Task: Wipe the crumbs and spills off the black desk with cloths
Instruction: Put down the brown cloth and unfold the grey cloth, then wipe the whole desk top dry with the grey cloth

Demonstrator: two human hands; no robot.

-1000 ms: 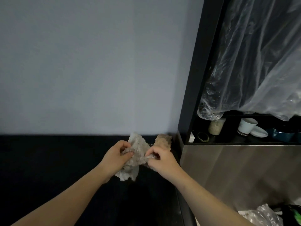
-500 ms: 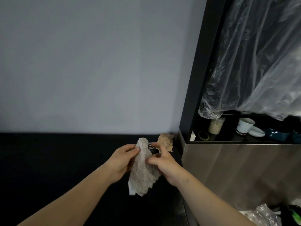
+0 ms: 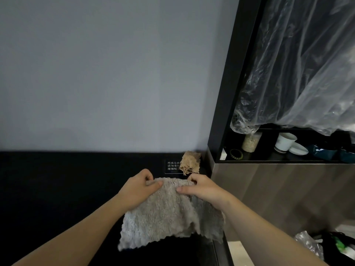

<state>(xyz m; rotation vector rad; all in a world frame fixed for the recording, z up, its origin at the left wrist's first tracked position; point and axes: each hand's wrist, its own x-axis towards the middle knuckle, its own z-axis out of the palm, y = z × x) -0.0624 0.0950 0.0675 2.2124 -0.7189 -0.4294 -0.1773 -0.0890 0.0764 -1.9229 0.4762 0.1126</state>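
**Grey cloth held spread above the tabletop's right end**

Both hands pinch the grey cloth (image 3: 169,217) by its top edge, the left hand (image 3: 140,189) at the left corner and the right hand (image 3: 203,189) at the right, each grip closed on the fabric between thumb and fingers. That edge runs left to right, and the rest hangs down toward the person over the black tabletop (image 3: 57,189). Behind the hands, a crumpled brown cloth (image 3: 191,163) sits against the wall. It covers the right end of a small label (image 3: 172,166) bearing three lines of white Chinese characters, too small to read surely. On the shelf (image 3: 278,161) to the right stand a jar (image 3: 250,142) and a white cup (image 3: 285,142).
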